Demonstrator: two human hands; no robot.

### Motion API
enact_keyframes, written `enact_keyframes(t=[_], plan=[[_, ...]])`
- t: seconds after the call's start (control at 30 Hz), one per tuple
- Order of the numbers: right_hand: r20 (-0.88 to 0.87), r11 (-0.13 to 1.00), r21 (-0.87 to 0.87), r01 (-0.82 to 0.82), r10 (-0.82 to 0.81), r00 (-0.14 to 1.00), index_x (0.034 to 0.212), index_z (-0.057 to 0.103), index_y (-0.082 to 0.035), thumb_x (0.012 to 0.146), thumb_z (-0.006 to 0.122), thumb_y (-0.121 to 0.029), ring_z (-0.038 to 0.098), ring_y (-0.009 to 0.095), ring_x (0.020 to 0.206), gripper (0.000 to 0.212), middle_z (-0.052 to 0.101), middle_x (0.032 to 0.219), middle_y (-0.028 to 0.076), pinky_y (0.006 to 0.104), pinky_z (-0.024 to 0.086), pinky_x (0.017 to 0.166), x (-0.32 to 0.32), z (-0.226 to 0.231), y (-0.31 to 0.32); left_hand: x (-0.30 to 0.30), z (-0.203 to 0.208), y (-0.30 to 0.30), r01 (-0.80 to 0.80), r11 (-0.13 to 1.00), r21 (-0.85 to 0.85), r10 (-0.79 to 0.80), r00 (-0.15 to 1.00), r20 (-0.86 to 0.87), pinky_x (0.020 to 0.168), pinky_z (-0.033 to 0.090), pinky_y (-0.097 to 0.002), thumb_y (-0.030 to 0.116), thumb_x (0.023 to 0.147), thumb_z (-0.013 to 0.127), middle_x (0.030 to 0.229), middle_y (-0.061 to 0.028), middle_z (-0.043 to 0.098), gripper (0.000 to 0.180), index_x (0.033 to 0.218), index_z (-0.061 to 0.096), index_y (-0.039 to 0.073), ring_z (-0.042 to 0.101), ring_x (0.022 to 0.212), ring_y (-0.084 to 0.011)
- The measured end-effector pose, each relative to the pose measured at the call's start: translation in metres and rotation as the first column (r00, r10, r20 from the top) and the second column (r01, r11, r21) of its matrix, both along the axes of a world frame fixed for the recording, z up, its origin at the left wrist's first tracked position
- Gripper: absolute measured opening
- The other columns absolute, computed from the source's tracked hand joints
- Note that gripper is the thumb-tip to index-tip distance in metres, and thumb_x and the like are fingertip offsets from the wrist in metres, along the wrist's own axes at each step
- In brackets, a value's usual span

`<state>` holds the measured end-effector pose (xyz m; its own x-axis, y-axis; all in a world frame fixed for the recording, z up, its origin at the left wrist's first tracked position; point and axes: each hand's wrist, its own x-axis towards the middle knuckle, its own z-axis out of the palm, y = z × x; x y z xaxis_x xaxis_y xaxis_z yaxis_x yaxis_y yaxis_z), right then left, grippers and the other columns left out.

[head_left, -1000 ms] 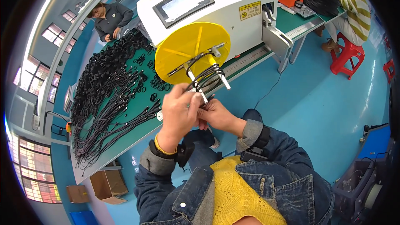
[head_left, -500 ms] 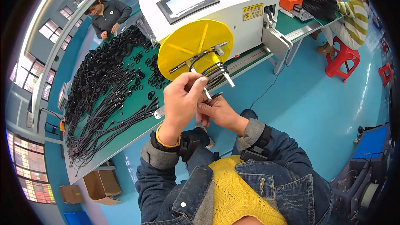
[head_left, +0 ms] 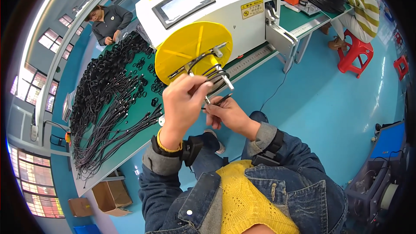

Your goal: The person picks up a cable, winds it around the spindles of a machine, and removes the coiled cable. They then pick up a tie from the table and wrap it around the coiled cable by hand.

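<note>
A black cable (head_left: 213,74) is looped around the metal posts in front of a round yellow disc (head_left: 177,54), which is mounted on a white machine (head_left: 234,0). My left hand (head_left: 183,104) is closed at the lower left of the loops, thumb and forefinger pinched on the cable; its fingertips partly cover one post. Just below and to the right, my right hand (head_left: 230,115) grips a piece of the same cable, whose short dark end sticks up past the thumb. The remaining fingers of that hand are curled, and what lies under them is hidden.
Heaps of black cables (head_left: 112,99) cover the green table left of the machine. A co-worker (head_left: 110,21) stands behind them; another (head_left: 362,8) sits on a red stool (head_left: 355,54) at the right. Cardboard boxes (head_left: 112,195) lie on the floor.
The machine and disc have shifted slightly left in the picture. My left hand has moved a little left and down, and more of the cable end shows above my right thumb.
</note>
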<state>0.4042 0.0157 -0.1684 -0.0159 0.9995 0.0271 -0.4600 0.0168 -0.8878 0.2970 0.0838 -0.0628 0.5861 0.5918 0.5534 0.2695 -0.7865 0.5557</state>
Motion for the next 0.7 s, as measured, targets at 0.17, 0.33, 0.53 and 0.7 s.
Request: enact_keyframes(t=[0.17,0.33,0.53,0.7], plan=[[0.016,0.968,-0.151,0.2,-0.2,0.98,0.095,0.055,-0.002,0.094,0.049,-0.019,0.059,0.013,0.057,0.018,0.063,0.076,0.007,0.0242,0.048,0.049,0.019,-0.012,-0.009,-0.015,-0.032,-0.012,-0.014,1.0,0.019,0.01,0.983,0.183,0.057,0.047,-0.0251,0.0,0.076,0.067,0.073,-0.0088,0.06,0.007,0.082,0.065,-0.001,0.059,0.062,-0.0152],[0.074,0.932,0.029,0.362,-0.363,0.929,0.1,0.055,0.0,0.094,0.047,-0.017,0.063,0.016,0.066,0.019,0.063,0.085,0.01,0.0254,0.051,0.054,0.033,0.001,-0.011,-0.014,-0.044,-0.007,-0.002,0.998,-0.066,0.022,0.953,0.303,0.062,0.049,-0.0237,-0.003,0.079,0.064,0.08,-0.0088,0.061,0.017,0.095,0.062,-0.002,0.06,0.068,-0.0145],[0.106,0.951,-0.02,0.308,-0.304,0.947,0.106,0.055,0.0,0.094,0.046,-0.015,0.064,0.017,0.068,0.02,0.063,0.085,0.011,0.0261,0.052,0.055,0.03,0.001,-0.015,-0.014,-0.067,-0.016,0.202,0.892,-0.403,0.046,0.849,0.527,0.068,0.05,-0.0235,-0.002,0.084,0.06,0.087,-0.0072,0.062,0.019,0.103,0.058,-0.004,0.06,0.075,-0.0131],[0.154,0.956,-0.004,0.294,-0.29,0.944,0.107,0.055,-0.001,0.094,0.047,-0.015,0.063,0.016,0.066,0.021,0.063,0.084,0.011,0.0263,0.052,0.055,0.031,-0.005,-0.013,-0.013,-0.062,-0.027,0.209,0.849,-0.485,0.098,0.84,0.533,0.068,0.048,-0.0211,0.002,0.087,0.057,0.093,-0.0058,0.06,0.024,0.111,0.055,-0.006,0.057,0.075,-0.01]])
